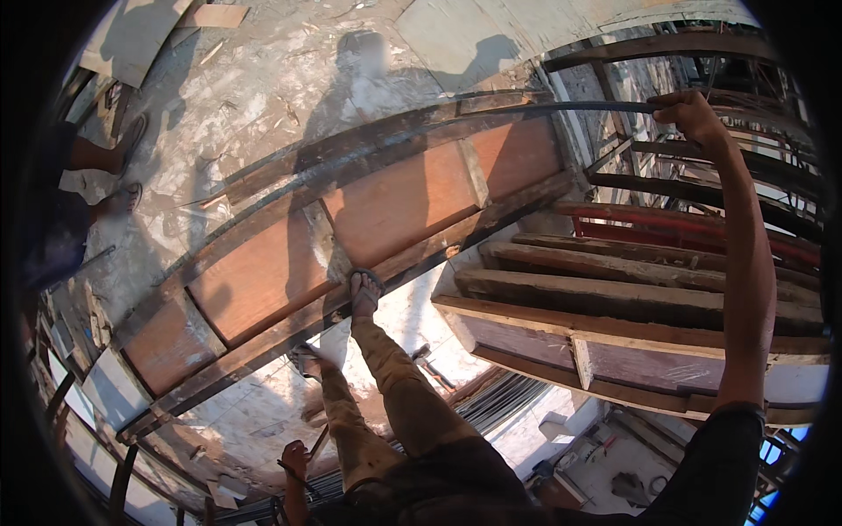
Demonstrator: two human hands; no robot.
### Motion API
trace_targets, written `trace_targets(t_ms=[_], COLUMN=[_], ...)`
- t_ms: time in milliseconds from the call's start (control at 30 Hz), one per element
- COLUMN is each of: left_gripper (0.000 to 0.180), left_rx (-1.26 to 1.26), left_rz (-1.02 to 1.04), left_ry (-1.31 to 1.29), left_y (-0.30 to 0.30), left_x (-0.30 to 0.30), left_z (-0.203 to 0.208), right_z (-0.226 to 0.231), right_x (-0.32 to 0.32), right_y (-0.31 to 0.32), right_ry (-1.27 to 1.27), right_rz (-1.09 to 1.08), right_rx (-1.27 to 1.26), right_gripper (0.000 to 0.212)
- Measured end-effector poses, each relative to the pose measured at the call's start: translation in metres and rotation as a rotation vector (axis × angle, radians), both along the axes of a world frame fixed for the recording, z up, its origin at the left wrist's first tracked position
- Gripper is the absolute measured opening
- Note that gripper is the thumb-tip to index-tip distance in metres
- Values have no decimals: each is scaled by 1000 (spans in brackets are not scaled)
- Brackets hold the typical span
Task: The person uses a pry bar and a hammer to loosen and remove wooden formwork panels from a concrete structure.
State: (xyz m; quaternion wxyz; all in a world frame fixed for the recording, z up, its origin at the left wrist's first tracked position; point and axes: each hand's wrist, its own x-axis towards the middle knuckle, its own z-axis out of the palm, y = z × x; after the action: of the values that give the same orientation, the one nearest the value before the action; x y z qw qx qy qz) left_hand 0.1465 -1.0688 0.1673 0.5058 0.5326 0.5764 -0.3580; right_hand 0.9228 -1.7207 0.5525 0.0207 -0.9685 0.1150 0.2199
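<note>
Right hand (pixel 688 117), two o'clock, fingers clamped on a bar (pixel 605 106); left hand (pixel 296 455), seven, fingers round a tool (pixel 301 479); littered floor (pixel 237 123), ten.

Ok, clock centred on the view: the long brown wooden frame with flat reddish panels (pixel 377 210) runs diagonally from 8 to 1 o'clock, and the right foot in a dark sandal (pixel 366 291) is on its near edge. Right hand (pixel 688 116) is out at 2 o'clock, on a long thin dark bar (pixel 588 106) heading toward 12, over the frame's far corner. Row of rough brown timber beams (pixel 561 285) sits around 3–4, bundle of thin grey rods (pixel 504 401) at 5. Left hand (pixel 296 456)'s down at 7; someone else's sandalled foot (pixel 132 145) is at 10.
</note>
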Motion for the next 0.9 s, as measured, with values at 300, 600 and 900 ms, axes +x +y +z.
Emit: trace_targets(t_ms=[300,600,900], left_gripper=[22,23,26], left_rx=[-6,-43,-85], left_rz=[35,-15,-8], left_ry=[-2,-55,32], left_y=[-13,3,-23], left_x=[23,22,65], left_z=[-5,-10,-9], right_z=[-30,-83,-189], right_x=[20,24,-244], right_y=[-46,-29,-17], right_ry=[-54,-139,-232], right_rz=[37,73,-329], right_rx=[-42,-191,-137], right_gripper=[45,35,42])
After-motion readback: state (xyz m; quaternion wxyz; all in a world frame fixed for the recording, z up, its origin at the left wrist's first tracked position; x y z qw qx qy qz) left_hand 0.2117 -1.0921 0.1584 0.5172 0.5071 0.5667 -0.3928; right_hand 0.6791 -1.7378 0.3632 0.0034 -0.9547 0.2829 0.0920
